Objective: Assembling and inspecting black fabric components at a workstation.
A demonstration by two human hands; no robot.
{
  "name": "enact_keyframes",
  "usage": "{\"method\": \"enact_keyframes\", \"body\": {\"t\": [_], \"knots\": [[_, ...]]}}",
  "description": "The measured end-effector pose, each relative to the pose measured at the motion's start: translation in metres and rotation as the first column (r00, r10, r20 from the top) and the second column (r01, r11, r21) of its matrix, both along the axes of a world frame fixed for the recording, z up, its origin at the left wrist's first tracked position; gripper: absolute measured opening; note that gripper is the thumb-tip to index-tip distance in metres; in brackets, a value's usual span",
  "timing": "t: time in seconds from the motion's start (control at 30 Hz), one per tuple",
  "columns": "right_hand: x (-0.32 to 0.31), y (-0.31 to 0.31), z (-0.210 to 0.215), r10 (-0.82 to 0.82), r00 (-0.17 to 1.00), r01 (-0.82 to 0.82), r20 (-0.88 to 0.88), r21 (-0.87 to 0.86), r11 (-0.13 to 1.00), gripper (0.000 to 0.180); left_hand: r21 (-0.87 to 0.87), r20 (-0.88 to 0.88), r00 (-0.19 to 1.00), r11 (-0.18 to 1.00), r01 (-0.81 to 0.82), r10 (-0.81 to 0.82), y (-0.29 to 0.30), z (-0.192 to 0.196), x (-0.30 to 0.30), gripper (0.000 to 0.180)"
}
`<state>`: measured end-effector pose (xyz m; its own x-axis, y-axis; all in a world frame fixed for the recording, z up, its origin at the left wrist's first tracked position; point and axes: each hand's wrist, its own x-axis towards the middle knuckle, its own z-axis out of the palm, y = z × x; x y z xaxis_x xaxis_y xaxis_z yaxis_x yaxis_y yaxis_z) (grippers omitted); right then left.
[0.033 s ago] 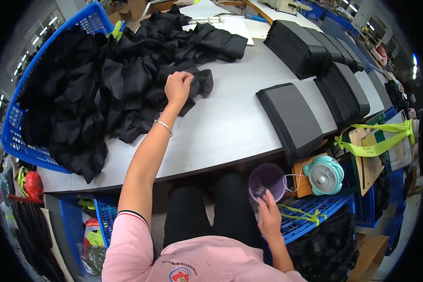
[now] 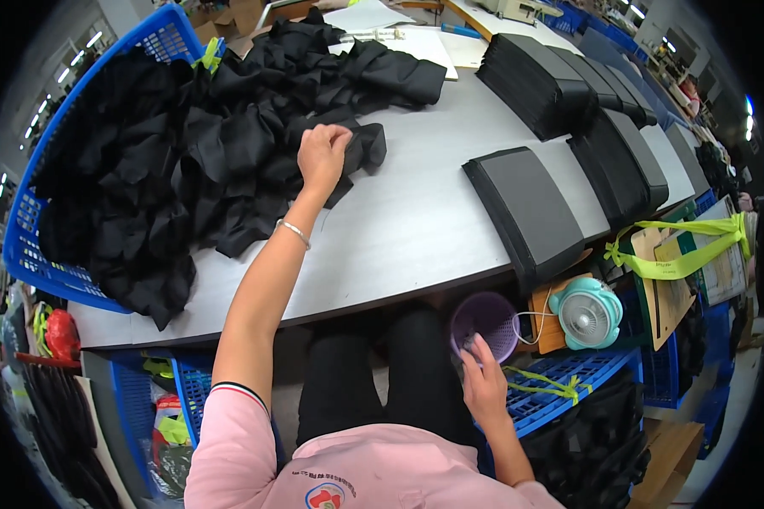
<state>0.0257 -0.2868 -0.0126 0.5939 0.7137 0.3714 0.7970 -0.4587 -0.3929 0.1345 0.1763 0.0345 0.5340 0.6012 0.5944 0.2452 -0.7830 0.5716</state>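
Left hand (image 2: 323, 155) closed on black fabric piece (image 2: 361, 148) at the edge of the black fabric heap (image 2: 187, 161) on grey table (image 2: 399, 229), right hand (image 2: 484, 386) below the table edge, fingers in purple cup (image 2: 484, 322), small teal fan (image 2: 587, 312) just right of the cup, flat black stack (image 2: 526, 212) on the table above the cup.

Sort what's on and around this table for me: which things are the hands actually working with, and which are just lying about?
In hand:
- left hand gripping a black fabric piece from the black fabric pile
- right hand at the purple basket

Lying about:
- stacks of folded black pieces
- small teal fan
- blue crate
- papers
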Motion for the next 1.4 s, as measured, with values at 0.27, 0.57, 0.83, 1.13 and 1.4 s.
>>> {"method": "enact_keyframes", "body": {"t": [0.27,0.57,0.83,1.13,1.4], "knots": [[0.004,0.092,0.053,0.232,0.95,-0.271,0.209,0.184,0.945,0.027,-0.112,0.031,0.997,0.991,0.072,-0.069,0.011,-0.018,-0.016,0.021],[-0.052,0.054,0.0,0.302,0.951,-0.3,-0.065,0.041,0.953,0.03,-0.177,-0.314,0.946,0.984,0.021,-0.076,0.019,-0.033,-0.007,0.022],[-0.012,0.076,0.043,0.155,0.981,-0.177,0.112,0.225,0.958,0.027,0.222,0.003,0.965,0.941,0.255,-0.262,-0.048,0.018,-0.031,0.007],[0.034,0.133,0.011,-0.157,0.988,0.156,0.01,0.056,0.986,0.006,-0.006,0.159,0.811,0.821,0.572,-0.564,-0.199,0.039,-0.127,0.006],[0.053,0.11,-0.038,0.202,0.852,0.082,-0.484,0.504,0.86,0.025,-0.372,0.126,0.696,0.617,0.694,-0.707,-0.29,-0.001,-0.207,0.007]]}}
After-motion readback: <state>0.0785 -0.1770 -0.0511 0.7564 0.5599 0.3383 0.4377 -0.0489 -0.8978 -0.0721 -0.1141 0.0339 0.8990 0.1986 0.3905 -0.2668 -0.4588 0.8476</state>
